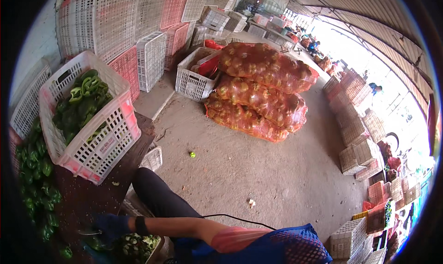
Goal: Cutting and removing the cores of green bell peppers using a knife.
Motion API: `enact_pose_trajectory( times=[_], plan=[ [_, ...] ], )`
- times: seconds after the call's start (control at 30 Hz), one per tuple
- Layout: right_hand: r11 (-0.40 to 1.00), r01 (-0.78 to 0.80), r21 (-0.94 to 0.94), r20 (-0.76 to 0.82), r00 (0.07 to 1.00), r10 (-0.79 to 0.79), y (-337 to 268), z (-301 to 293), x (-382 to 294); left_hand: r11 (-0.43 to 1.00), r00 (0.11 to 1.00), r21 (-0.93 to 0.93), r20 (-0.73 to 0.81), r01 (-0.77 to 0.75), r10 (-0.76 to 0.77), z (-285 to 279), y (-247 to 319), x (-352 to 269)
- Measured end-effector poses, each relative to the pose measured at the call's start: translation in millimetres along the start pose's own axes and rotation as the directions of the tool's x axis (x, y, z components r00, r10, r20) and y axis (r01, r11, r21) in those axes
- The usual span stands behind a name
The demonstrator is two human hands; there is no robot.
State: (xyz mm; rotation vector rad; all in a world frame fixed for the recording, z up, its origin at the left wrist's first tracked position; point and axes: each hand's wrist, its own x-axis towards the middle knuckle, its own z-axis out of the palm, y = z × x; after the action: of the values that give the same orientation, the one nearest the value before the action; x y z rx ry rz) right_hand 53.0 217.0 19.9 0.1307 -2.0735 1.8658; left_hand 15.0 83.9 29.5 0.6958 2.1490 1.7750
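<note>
My right hand [112, 227], in a dark blue glove, grips a thin metal tool [90, 233], likely a knife, over the dark table [86, 198]. Just below it is a green pepper [92, 243]. My left hand [95, 256], also gloved, shows dimly at the bottom edge by that pepper; its fingers are too dark to make out. A heap of green peppers [36, 174] lies along the table's left side. Cut green peppers [86, 101] partly fill a white plastic crate [104, 146] on the table. Beside my right wrist, a container holds pale-and-green pepper trimmings [138, 247].
Three red mesh sacks of onion-like produce [256, 91] are piled on the concrete floor [214, 174], beside a white crate [195, 82]. Stacked crates line the wall [114, 18] and the right side [356, 153]. A green scrap [192, 154] lies on the floor. People [313, 48] are far off.
</note>
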Motion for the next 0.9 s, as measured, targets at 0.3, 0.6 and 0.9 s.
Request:
enact_pose_trajectory(
  times=[0.3,0.6,0.9],
  plan=[
    [0.987,0.066,-0.145,0.155,0.987,-0.043,33,36,-10,0.963,0.988,-0.246,-0.081,0.110,-0.134,-90,-26,-46],
    [0.735,-0.521,0.434,0.363,0.848,0.386,-52,54,3,0.918,0.994,-0.393,-0.112,-0.045,0.001,-101,32,-51],
    [0.806,-0.494,0.328,0.201,0.870,0.451,-17,38,-13,0.937,0.962,-0.349,-0.252,0.010,-0.103,-93,-7,-26]
  ],
)
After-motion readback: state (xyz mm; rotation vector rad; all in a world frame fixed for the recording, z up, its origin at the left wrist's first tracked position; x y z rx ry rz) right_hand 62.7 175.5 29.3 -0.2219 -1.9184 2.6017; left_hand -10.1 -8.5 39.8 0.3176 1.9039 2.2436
